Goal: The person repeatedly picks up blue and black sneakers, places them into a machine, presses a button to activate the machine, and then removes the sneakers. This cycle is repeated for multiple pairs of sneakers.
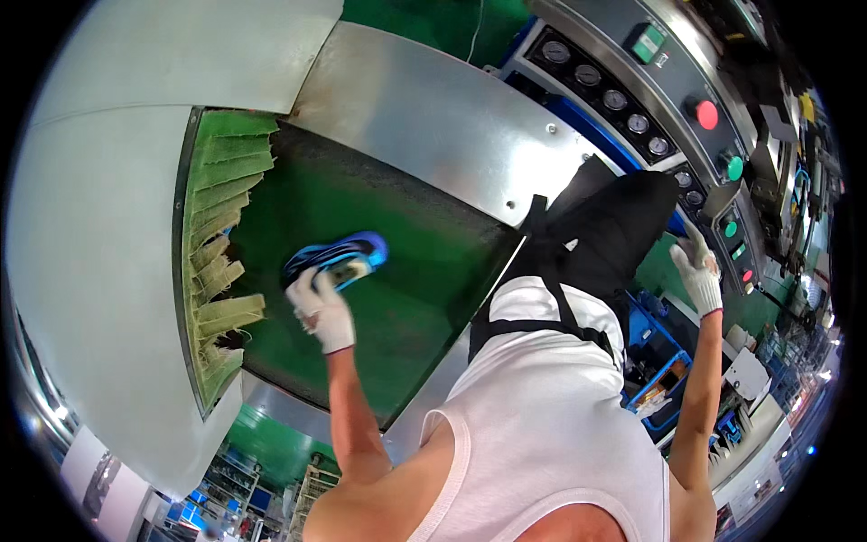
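Observation:
A blue and black shoe (pixel 366 247) with a pale patch on its side is over the dark green belt (pixel 406 307), slightly smeared by motion. My left hand (pixel 323 312), in a white knit glove, has its fingers closed on the near end of the shoe. My right hand (pixel 699 278), in a matching glove, is off to the right beside the machine's control panel (pixel 691 117). Its fingers are stretched out and apart, and it holds nothing.
Ragged green curtain strips (pixel 221 208) hang at the opening of the large white housing (pixel 108 244). A metal plate (pixel 433 117) borders the belt's far side. Gauges, red and green buttons line the panel. A blue rack (pixel 655 352) with shoes stands near my right arm.

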Available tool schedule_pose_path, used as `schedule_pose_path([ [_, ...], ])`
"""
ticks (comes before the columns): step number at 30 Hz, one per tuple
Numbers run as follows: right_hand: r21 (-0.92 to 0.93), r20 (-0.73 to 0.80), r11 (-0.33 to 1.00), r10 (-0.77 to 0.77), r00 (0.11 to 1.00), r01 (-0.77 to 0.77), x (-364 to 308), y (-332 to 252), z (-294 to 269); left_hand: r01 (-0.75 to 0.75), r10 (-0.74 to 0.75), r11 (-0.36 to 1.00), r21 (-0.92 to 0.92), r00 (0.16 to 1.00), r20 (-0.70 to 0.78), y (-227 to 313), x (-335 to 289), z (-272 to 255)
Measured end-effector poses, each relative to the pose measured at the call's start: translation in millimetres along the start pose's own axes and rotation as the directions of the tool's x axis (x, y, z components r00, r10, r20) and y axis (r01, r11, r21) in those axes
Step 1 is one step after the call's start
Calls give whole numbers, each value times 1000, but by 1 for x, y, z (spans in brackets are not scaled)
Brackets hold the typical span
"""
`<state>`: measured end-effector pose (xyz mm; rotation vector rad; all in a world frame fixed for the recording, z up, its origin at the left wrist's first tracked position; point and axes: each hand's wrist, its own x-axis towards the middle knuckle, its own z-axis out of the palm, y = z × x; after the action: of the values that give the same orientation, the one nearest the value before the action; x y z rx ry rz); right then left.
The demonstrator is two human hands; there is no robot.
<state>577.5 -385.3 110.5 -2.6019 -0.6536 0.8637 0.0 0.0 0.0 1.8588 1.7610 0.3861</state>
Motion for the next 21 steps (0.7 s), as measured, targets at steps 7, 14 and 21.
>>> schedule_pose_path([
  [7,227,23,789,-590,807,570,-33,-173,33,-529,528,842,106,848,42,131,16,44],
  [14,-84,-100,724,-690,717,685,-53,-230,73,-865,883,465,-190,436,176,326,-33,30],
  [21,216,-652,805,-303,695,553,-77,-90,8,-771,909,-29,-636,-285,304,522,-158,89],
])
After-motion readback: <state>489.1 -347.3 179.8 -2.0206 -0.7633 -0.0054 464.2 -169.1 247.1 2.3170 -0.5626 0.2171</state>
